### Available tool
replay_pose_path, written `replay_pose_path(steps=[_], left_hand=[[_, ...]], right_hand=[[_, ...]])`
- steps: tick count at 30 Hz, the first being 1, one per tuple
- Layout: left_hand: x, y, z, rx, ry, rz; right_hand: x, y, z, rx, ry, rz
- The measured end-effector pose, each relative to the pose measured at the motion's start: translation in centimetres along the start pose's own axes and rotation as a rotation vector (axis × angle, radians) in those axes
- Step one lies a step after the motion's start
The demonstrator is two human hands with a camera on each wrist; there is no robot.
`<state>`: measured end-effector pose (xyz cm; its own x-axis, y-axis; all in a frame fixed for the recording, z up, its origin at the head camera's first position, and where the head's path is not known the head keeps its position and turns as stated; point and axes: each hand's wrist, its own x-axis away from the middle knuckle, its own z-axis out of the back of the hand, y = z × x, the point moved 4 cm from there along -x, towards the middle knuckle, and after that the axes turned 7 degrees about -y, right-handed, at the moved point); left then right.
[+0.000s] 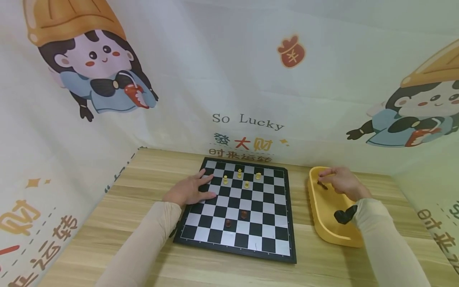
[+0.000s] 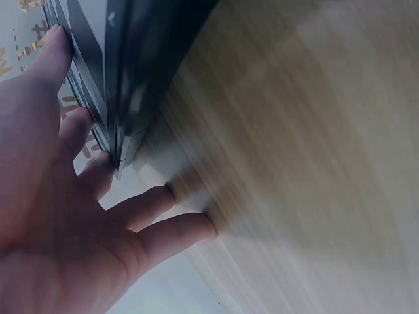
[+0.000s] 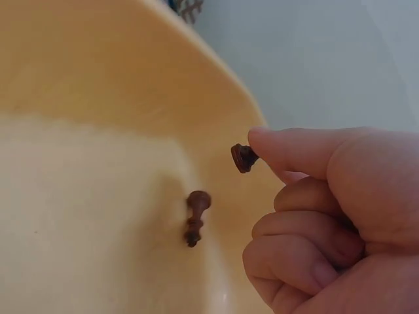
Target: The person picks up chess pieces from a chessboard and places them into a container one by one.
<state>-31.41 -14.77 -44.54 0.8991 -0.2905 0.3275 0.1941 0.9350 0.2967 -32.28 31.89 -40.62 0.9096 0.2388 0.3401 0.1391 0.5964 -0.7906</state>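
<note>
We find a small dark chess piece [image 3: 243,159] pinched in the right hand [image 3: 327,203], base poking out past the thumb tip, over the far end of a yellow tray [image 1: 312,199]. A second dark piece [image 3: 195,218] lies on its side in the tray, just beside that grip. Leftward is the chessboard [image 1: 267,207]; our left hand [image 1: 188,191], fingers spread, rests on its left edge. Behind, cloth lettering [image 1: 247,121] reads "So Lucky", "發大财", "时来运转".

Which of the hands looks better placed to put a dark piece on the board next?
Probably the right hand: it pinches a dark chess piece at the yellow tray, where another dark piece lies. The left hand touches the edge of the chessboard, holding no piece.
</note>
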Motion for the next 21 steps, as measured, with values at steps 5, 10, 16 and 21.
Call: replay_pose_path(steps=[5, 10, 16, 21], left_hand=[[-0.06, -0.09, -0.06, 0.011, -0.007, 0.005], [-0.15, -0.03, 0.01, 0.005, -0.015, 0.011], [-0.14, -0.02, 0.07, 0.008, -0.017, 0.015], [-0.06, -0.06, 0.10, 0.009, -0.011, 0.019]], right_hand=[[-0.50, 0.54, -0.36, 0.009, -0.002, -0.018], [-0.78, 0.73, -0.63, 0.065, -0.010, -0.037], [-0.92, 0.93, -0.78, 0.081, -0.013, -0.066], [-0.90, 1.04, -0.78, 0.076, -0.010, -0.071]])
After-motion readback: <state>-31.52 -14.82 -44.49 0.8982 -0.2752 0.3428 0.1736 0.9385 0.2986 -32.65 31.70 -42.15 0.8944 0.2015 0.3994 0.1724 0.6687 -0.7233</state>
